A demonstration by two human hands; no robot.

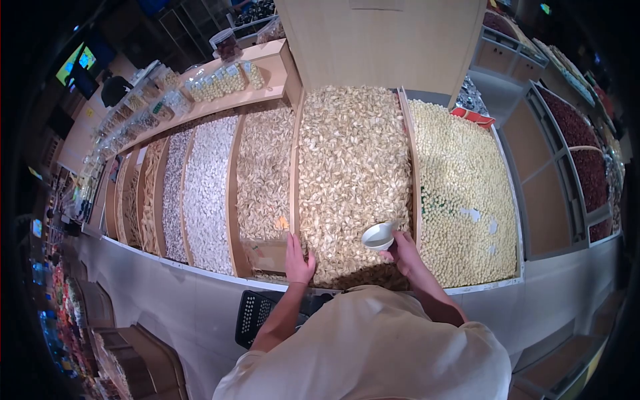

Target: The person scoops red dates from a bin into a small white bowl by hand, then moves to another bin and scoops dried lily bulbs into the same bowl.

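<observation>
My right hand is closed around a white scoop, held over the front right part of a large bin of pale dried flakes. The scoop's hollow faces up and I see no flakes in it. With its fingers stretched out, my left hand rests at the front end of the wooden divider, on the left side of the same bin. A small orange tag lies on the flakes in the neighbouring bin, just beyond the left fingertips.
On the right is a bin of round cream-coloured seeds with a red packet at its back. A white-filled bin stands to the left. Bagged goods line a wooden shelf. A black slotted basket sits below my left forearm.
</observation>
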